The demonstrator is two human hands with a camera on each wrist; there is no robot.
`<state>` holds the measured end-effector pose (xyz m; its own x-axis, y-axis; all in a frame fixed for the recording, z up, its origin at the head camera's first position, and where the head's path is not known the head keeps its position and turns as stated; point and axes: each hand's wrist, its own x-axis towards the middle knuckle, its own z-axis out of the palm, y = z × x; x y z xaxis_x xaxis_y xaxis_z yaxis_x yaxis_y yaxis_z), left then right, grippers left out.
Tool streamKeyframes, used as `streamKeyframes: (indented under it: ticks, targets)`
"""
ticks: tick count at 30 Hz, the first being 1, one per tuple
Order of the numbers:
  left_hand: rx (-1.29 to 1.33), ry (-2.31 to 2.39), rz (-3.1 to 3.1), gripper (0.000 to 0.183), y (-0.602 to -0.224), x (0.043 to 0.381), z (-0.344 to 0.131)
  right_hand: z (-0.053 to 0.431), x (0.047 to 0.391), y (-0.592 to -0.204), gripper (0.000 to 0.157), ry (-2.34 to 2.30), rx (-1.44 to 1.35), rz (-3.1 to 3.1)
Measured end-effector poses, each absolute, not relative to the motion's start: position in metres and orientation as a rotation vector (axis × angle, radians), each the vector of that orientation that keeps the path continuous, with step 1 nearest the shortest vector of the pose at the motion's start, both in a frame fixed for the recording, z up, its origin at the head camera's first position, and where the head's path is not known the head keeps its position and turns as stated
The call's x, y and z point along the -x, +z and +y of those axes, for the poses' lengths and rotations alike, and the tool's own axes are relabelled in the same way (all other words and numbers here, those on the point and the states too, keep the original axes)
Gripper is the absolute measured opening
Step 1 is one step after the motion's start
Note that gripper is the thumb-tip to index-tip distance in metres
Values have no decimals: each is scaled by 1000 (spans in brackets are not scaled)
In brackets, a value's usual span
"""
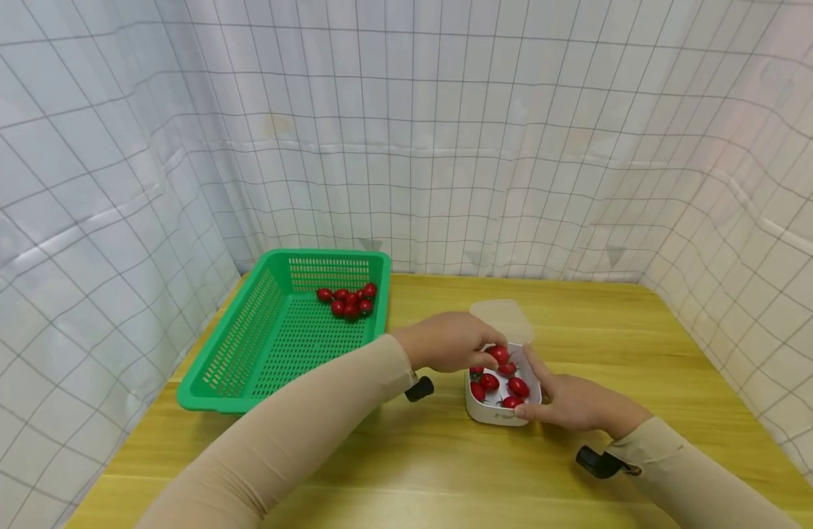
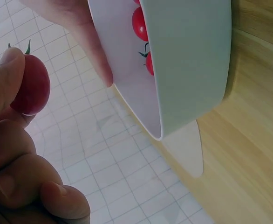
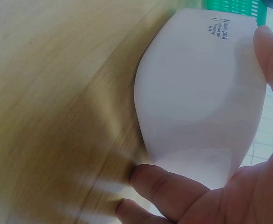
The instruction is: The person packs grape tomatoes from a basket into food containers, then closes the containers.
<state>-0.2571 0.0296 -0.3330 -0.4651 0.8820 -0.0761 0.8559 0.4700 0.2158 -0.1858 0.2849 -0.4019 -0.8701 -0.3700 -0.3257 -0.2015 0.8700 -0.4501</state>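
A small white plastic box (image 1: pixel 495 416) stands on the table in the head view, with several red cherry tomatoes (image 1: pixel 518 386) inside. Over its far left part, my left hand (image 1: pixel 451 342) pinches one cherry tomato (image 2: pixel 34 87) between thumb and forefinger, its green stem showing in the left wrist view; the other fingers are curled. My right hand (image 1: pixel 574 402) grips the box from the right, thumb at the near rim and forefinger at the far corner. In the right wrist view, printed lettering shows on the box wall (image 3: pixel 197 88).
A green slotted basket (image 1: pixel 214 403) is at the left of the wooden table (image 1: pixel 413 477), with several cherry tomatoes (image 1: pixel 350 311) in its far right corner. Just behind the box lies a translucent lid (image 1: pixel 503 317). White gridded curtains (image 1: pixel 432 147) surround the back and sides.
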Motion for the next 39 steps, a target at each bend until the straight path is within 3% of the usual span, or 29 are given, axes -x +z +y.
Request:
streamKeyframes:
  ticks: [16,39]
  targets:
    - [-1516,224,2521,26,-337,257,35,284,186,-401,120,-583,428,2635]
    - [-1511,196,2508,45,-340,255,38,285,186,-401,121,-598,449,2630]
